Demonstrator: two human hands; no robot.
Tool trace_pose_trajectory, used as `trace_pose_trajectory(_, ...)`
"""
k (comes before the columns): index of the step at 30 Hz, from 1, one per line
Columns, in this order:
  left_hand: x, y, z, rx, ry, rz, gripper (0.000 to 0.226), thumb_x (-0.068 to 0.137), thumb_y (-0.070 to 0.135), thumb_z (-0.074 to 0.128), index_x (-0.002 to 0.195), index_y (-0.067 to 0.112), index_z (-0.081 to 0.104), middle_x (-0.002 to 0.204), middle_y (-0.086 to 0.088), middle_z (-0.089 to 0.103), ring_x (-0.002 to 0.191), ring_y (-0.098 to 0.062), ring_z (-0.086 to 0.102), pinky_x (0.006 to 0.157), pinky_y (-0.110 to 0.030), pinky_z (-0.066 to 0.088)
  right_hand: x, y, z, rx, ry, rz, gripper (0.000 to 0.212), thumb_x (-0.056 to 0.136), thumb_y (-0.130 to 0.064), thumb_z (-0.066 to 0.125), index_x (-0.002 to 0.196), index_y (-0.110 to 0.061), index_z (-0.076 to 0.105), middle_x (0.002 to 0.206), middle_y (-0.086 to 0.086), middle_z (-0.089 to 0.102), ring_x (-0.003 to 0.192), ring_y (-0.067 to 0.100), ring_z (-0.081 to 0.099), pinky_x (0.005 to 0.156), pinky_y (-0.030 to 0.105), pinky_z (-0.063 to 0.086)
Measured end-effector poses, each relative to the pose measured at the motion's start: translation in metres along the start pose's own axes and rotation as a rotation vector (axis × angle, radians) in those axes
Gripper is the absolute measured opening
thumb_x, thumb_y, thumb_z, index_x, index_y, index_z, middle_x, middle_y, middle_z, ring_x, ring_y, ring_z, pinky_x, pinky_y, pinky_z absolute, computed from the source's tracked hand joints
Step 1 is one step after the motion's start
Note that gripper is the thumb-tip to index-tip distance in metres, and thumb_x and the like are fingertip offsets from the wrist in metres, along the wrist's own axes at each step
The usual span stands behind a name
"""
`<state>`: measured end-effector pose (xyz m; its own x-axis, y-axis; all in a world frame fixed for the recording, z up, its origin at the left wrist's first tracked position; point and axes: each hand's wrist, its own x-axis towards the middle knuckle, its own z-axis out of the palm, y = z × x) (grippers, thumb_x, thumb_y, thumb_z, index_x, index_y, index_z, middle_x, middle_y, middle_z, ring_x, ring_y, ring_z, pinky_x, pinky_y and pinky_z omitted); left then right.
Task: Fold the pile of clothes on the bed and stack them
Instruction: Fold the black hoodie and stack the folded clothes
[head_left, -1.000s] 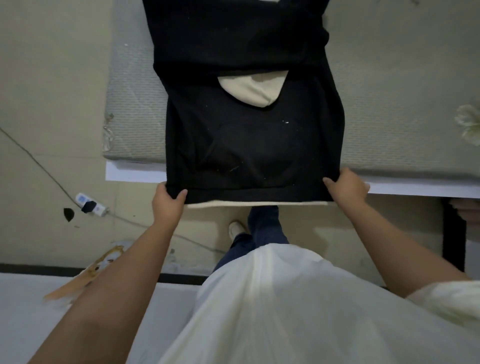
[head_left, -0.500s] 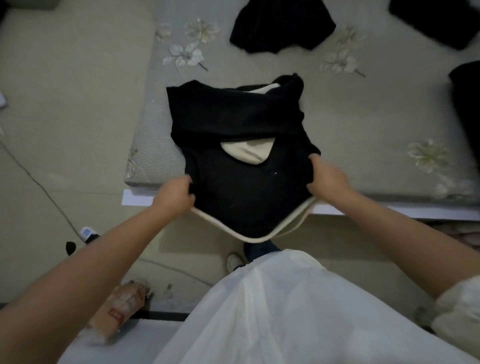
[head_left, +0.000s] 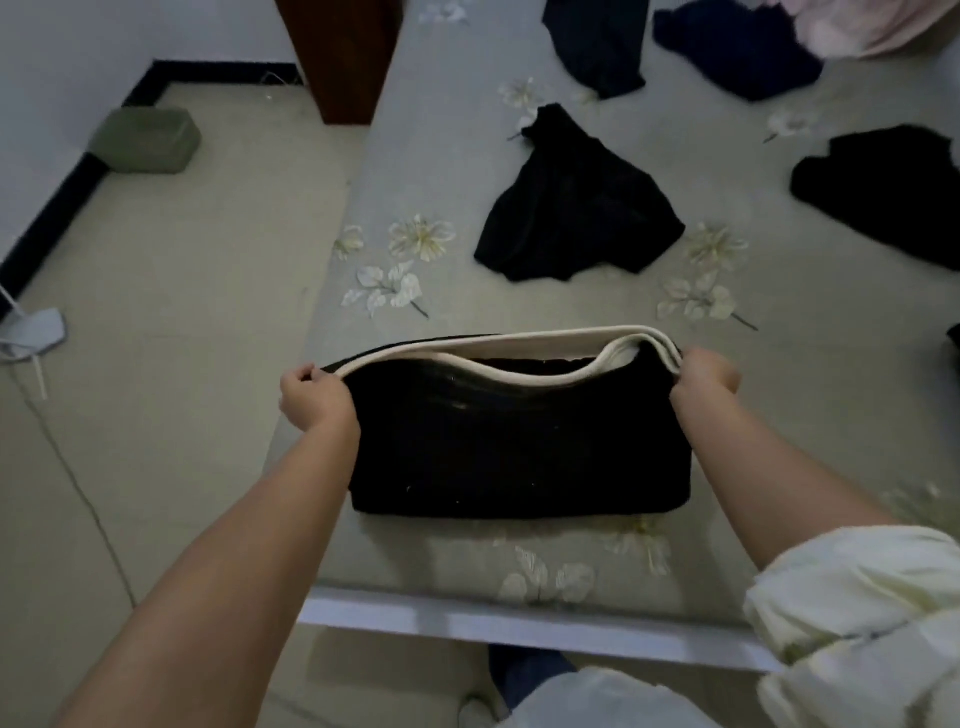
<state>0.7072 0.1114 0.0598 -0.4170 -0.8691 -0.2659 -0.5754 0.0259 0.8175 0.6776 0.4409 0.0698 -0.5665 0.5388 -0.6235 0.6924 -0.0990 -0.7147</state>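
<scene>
Black fleece garment with cream lining (head_left: 519, 441) lies folded on the grey-green flowered mattress (head_left: 779, 374), stretched between the 2 hands: left hand (head_left: 314, 397) and right hand (head_left: 704, 376) each clench its cream hem. Beyond them lies a crumpled black garment (head_left: 576, 208).

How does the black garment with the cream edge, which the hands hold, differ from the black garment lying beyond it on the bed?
The garment with the cream edge is folded into a neat rectangle; the black garment beyond it lies crumpled and unfolded. The first shows a cream band; the second is plain black. The left hand and right hand grip the first; nothing touches the second. Both lie on the bed.
</scene>
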Motion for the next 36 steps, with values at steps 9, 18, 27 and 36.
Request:
trace_pose_trajectory(9, 0.036, -0.034, 0.110, 0.719, -0.622, 0.524, 0.075, 0.091, 0.019, 0.053, 0.148, 0.016, 0.004, 0.153, -0.019, -0.008, 0.142, -0.030, -0.002, 0.114, -0.037, 0.005, 0.097, 0.042, 0.095, -0.973, -0.293, -0.540, 0.061, 0.096, -0.029, 0.042, 0.148, -0.017, 0.013, 0.156, 0.013, -0.003, 0.143, 0.026, -0.002, 0.114, 0.040, 0.007)
trace_pose_trajectory(18, 0.039, -0.164, 0.111, 1.337, -0.597, 0.673, 0.067, 0.092, 0.055, 0.021, 0.147, 0.024, 0.000, 0.155, -0.012, -0.008, 0.140, -0.033, -0.014, 0.110, -0.053, -0.010, 0.114, 0.126, 0.128, -1.496, -0.336, -0.947, 0.052, 0.094, -0.050, 0.033, 0.143, -0.036, 0.023, 0.156, 0.000, 0.008, 0.144, 0.026, 0.000, 0.110, 0.054, -0.010)
trace_pose_trajectory(27, 0.068, -0.177, 0.120, 1.351, -0.666, 0.570, 0.065, 0.092, 0.055, 0.021, 0.147, 0.028, -0.002, 0.154, -0.015, -0.011, 0.140, -0.035, -0.014, 0.108, -0.060, -0.007, 0.147, 0.120, 0.115, -1.211, -0.368, -0.818, 0.047, 0.096, -0.030, 0.041, 0.141, -0.016, 0.035, 0.153, 0.004, 0.022, 0.143, 0.022, 0.010, 0.112, 0.050, -0.001)
trace_pose_trajectory(36, -0.005, -0.133, 0.133, 1.016, -0.937, 1.181, 0.051, 0.087, 0.027, 0.058, 0.131, 0.002, 0.048, 0.139, -0.025, 0.040, 0.131, -0.043, 0.033, 0.104, -0.056, 0.024, 0.093, 0.165, 0.020, -0.956, 0.095, 0.026, 0.064, 0.082, -0.046, 0.060, 0.129, -0.007, 0.039, 0.130, 0.013, 0.051, 0.119, 0.032, 0.048, 0.102, 0.053, 0.031)
